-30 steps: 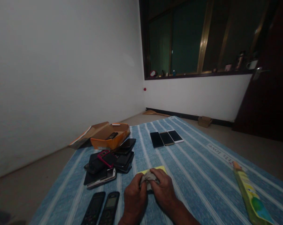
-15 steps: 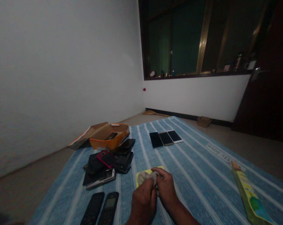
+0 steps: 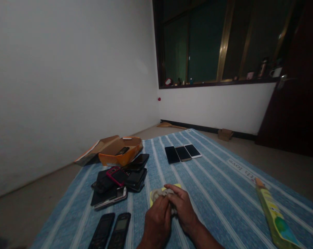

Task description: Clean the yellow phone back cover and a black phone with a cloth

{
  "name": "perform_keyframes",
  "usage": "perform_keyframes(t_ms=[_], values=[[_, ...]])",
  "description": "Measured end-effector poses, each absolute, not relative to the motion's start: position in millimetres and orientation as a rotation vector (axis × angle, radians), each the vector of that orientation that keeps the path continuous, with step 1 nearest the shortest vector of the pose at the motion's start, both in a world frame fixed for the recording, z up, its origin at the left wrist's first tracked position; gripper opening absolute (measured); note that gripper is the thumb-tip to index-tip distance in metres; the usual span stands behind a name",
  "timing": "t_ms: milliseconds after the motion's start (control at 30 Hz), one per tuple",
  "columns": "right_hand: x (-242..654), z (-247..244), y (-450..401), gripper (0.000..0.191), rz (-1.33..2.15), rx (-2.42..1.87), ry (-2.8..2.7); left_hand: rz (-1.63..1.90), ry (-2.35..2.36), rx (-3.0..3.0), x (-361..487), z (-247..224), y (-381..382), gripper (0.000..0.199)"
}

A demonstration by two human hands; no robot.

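Observation:
A crumpled light grey cloth (image 3: 159, 192) is bunched between my two hands, over a yellow sheet or pad (image 3: 177, 186) on the bedspread-like striped cover. My left hand (image 3: 158, 216) is closed on the cloth, knuckles up. My right hand (image 3: 181, 207) grips the same cloth from the other side, its fingers meeting the left ones. Whether anything is wrapped inside the cloth is hidden. To the left of my hands lie two black keypad phones (image 3: 120, 230), side by side. Beyond them is a heap of old phones (image 3: 117, 183), one with a pink rim.
An open orange box (image 3: 115, 159) holding a phone stands behind the heap. Three smartphones (image 3: 182, 153) lie in a row farther back. On the right is a yellow-green bottle (image 3: 274, 214) lying on the blue striped cloth (image 3: 216, 193). A wall borders the left.
My fingers have drawn closer together over the cloth, and less of it shows. The other things keep their places; the view has shifted very slightly.

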State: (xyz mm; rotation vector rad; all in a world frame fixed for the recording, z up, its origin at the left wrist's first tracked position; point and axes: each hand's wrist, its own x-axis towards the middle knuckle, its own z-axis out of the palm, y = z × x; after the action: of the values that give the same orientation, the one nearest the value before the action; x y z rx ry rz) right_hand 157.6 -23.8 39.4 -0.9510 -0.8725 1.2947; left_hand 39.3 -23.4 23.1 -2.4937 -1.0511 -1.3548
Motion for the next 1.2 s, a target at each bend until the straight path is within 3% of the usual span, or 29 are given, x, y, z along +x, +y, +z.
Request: perform_keyframes(t_ms=[233, 400, 700, 1000, 1200], values=[[155.3, 36.3, -19.1, 0.04, 1.265, -0.941, -0.828, -1.483, -1.35, -2.429, 34.9, 13.3, -20.4, 0.022], [154.6, 31.9, -17.9, 0.044, 1.238, -0.917, -0.819, -1.555, -1.654, -2.397, 32.4, 4.9, -15.8, 0.043], [156.5, 39.2, -19.3, 0.021, 1.237, -0.865, -0.844, -1.648, -2.027, -2.369, 35.4, 23.8, -19.4, 0.038], [161.9, 47.1, -18.8, 0.023, 1.421, -0.63, -0.56, -2.076, -2.227, -2.453, 39.9, 46.4, -22.6, 0.037], [170.5, 49.0, -13.8, 0.027, 1.404, -0.577, -0.442, -2.23, -2.208, -2.437, 36.0, 36.9, -18.1, 0.033]])
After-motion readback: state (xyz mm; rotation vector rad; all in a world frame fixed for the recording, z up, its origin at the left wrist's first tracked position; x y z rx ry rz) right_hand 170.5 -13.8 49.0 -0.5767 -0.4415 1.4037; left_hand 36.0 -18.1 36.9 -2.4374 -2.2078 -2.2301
